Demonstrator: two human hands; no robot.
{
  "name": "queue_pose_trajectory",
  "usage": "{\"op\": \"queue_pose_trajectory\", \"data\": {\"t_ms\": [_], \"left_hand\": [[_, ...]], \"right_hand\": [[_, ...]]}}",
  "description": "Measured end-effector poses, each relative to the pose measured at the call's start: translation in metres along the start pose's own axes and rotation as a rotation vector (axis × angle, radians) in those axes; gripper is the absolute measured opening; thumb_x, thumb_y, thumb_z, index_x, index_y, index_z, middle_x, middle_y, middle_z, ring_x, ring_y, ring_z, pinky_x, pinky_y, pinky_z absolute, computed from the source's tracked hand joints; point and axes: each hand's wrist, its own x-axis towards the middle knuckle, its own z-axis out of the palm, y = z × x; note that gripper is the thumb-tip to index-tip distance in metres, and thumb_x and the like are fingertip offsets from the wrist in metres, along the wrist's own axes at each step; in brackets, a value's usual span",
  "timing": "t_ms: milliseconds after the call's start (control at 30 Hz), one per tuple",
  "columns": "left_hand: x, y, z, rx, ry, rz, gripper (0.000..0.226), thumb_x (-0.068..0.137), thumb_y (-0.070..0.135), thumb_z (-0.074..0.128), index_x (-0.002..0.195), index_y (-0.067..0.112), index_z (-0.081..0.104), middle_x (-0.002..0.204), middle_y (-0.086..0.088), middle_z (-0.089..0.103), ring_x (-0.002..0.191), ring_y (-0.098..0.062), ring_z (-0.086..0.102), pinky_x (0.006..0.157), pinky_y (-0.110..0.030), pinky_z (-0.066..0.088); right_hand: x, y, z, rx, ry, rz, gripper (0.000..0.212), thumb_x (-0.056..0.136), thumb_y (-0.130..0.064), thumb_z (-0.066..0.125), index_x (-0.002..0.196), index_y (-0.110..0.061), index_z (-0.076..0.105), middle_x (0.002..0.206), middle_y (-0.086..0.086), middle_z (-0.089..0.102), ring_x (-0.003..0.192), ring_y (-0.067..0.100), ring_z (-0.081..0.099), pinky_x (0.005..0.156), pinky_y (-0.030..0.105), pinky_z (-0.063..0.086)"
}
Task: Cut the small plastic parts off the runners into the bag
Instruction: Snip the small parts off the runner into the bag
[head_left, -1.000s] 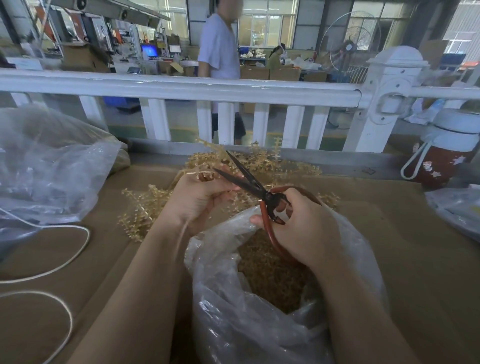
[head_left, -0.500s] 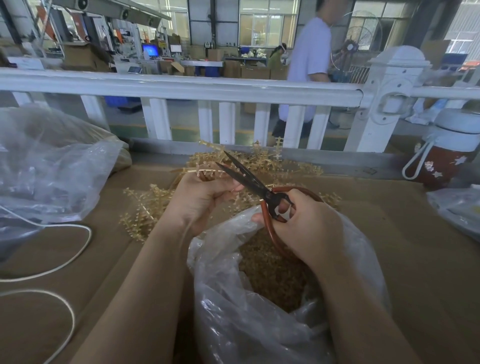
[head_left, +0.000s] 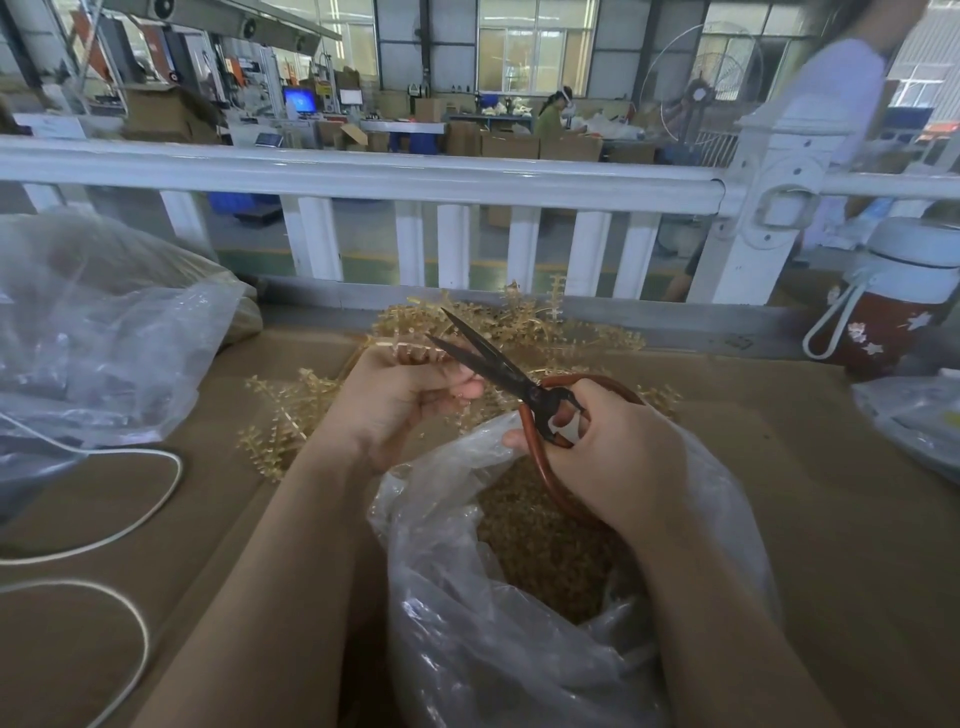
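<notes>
Head view: left hand (head_left: 400, 400) has its fingers curled round a runner (head_left: 410, 353), a short gold strip with small parts sticking up above the knuckles. It sits just beyond the bag mouth.

Right hand (head_left: 613, 457) grips the scissors (head_left: 498, 366) by the red-brown loop handles, fingers curled through and round the loops. The dark blades are parted, tips pointing up-left, and the lower blade lies right by the runner's right end. Can't tell if the blade touches it.

Clear plastic bag (head_left: 519, 623) stands open directly under the right hand, between both forearms. A heap of cut gold parts (head_left: 545, 561) lies inside it. The lower handle loop dips into the bag mouth.

A pile of uncut runners (head_left: 524, 327) lies on the cardboard surface (head_left: 831, 493) behind the hands, with more spilling left (head_left: 291, 410) beside the left wrist.

Far left: a second clear bag (head_left: 104, 332), crumpled, with a white cord (head_left: 130, 509) looping in front of it. Far right: a red bottle with a white lid (head_left: 893, 312) stands near the white railing (head_left: 363, 176). A person in a white shirt (head_left: 836, 98) is behind the rail at upper right, blurred.
</notes>
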Motion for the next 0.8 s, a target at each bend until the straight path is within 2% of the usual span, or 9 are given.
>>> {"op": "queue_pose_trajectory", "data": {"t_ms": [133, 267, 400, 533, 800], "left_hand": [[0.0008, 0.0005, 0.0002, 0.118, -0.007, 0.055, 0.020, 0.065, 0.010, 0.077, 0.084, 0.005, 0.077, 0.083, -0.019, 0.075, 0.076, -0.024, 0.074, 0.064, -0.027, 0.057], [0.0004, 0.0007, -0.0003, 0.136, -0.036, 0.106, 0.015, 0.066, 0.011, 0.077, 0.081, 0.010, 0.079, 0.082, -0.016, 0.076, 0.074, -0.023, 0.074, 0.059, -0.023, 0.054], [-0.0005, 0.0006, 0.0001, 0.142, -0.041, 0.130, 0.016, 0.066, 0.010, 0.078, 0.081, 0.010, 0.079, 0.081, -0.014, 0.077, 0.072, -0.021, 0.074, 0.058, -0.021, 0.053], [-0.0010, 0.0011, -0.0001, 0.148, -0.056, 0.148, 0.013, 0.066, 0.011, 0.078, 0.078, 0.014, 0.080, 0.079, -0.012, 0.076, 0.071, -0.020, 0.074, 0.058, -0.021, 0.053], [0.0009, 0.0006, -0.0031, 0.129, -0.090, 0.148, 0.011, 0.068, 0.011, 0.078, 0.079, 0.013, 0.080, 0.082, -0.013, 0.077, 0.074, -0.021, 0.074, 0.061, -0.023, 0.054]], "right_hand": [[0.0011, 0.0008, -0.0012, -0.002, -0.045, 0.008, 0.059, 0.067, -0.089, 0.052, 0.095, -0.037, 0.059, 0.076, -0.029, 0.051, 0.066, -0.012, 0.043, 0.055, 0.010, 0.031], [0.0014, 0.0008, -0.0020, -0.008, -0.048, 0.001, 0.062, 0.067, -0.089, 0.050, 0.098, -0.036, 0.060, 0.081, -0.025, 0.056, 0.066, -0.010, 0.044, 0.057, 0.010, 0.034], [0.0017, 0.0005, -0.0018, 0.003, -0.056, 0.001, 0.061, 0.068, -0.089, 0.050, 0.099, -0.037, 0.057, 0.078, -0.028, 0.050, 0.066, -0.011, 0.042, 0.056, 0.010, 0.032], [0.0013, 0.0013, -0.0006, 0.008, -0.044, -0.005, 0.067, 0.064, -0.092, 0.044, 0.098, -0.036, 0.060, 0.079, -0.025, 0.056, 0.067, -0.006, 0.048, 0.058, 0.014, 0.041], [-0.0004, 0.0015, 0.0014, 0.056, 0.010, -0.025, 0.063, 0.065, -0.091, 0.049, 0.092, -0.035, 0.064, 0.071, -0.033, 0.048, 0.067, -0.014, 0.047, 0.056, 0.008, 0.035]]}}
